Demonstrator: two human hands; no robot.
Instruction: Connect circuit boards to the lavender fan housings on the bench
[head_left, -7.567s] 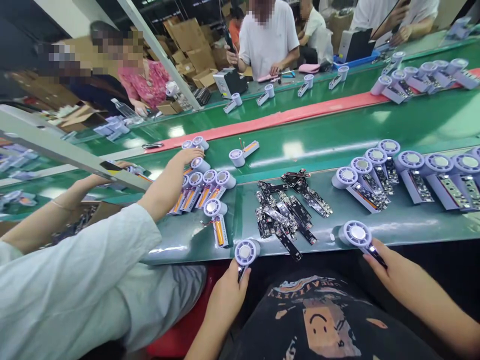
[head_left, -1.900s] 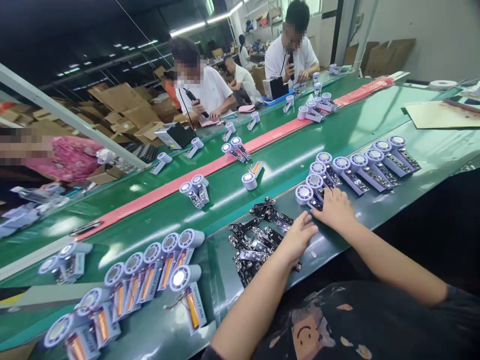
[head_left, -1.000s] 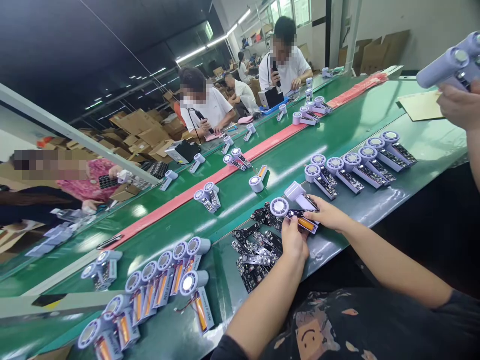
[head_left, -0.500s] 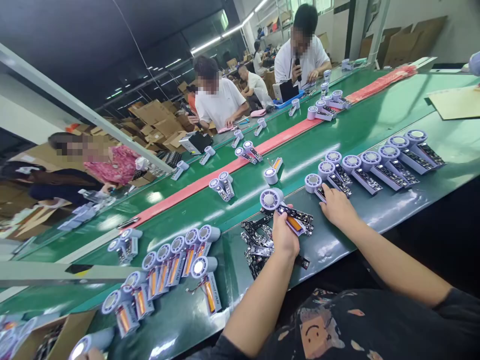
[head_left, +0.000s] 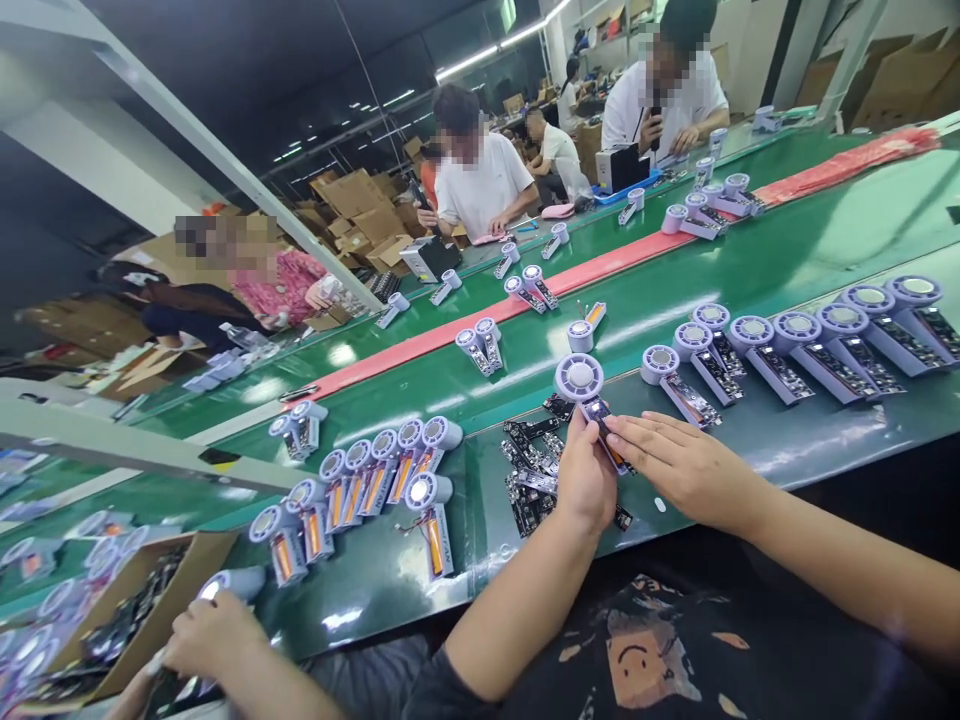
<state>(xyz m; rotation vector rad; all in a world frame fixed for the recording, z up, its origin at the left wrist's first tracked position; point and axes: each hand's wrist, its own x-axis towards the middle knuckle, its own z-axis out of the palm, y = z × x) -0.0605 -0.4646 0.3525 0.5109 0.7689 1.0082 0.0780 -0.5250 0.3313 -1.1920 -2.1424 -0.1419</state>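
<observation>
My left hand (head_left: 589,480) is wrapped round the handle of a purple handheld fan (head_left: 580,378), its round head pointing up. The fingers of my right hand (head_left: 686,468) lie together against the dark circuit board (head_left: 598,412) on that handle; my fingers hide part of it. Beside my left hand lies a pile of loose circuit boards (head_left: 531,470). To the right of my hands, a handheld fan with its board showing (head_left: 661,366) lies at the near end of a row of similar fans (head_left: 795,328).
At left, several fans with orange batteries (head_left: 382,450) lie on the green table. A co-worker's hand (head_left: 217,635) is near a cardboard box (head_left: 202,560) of dark parts. A red strip (head_left: 420,345) runs along the conveyor, where more fans lie. Co-workers sit across the line.
My right hand has left the fan at the end of the right row and come to the fan in my left hand. The view has shifted, and a co-worker's hand shows more at lower left.
</observation>
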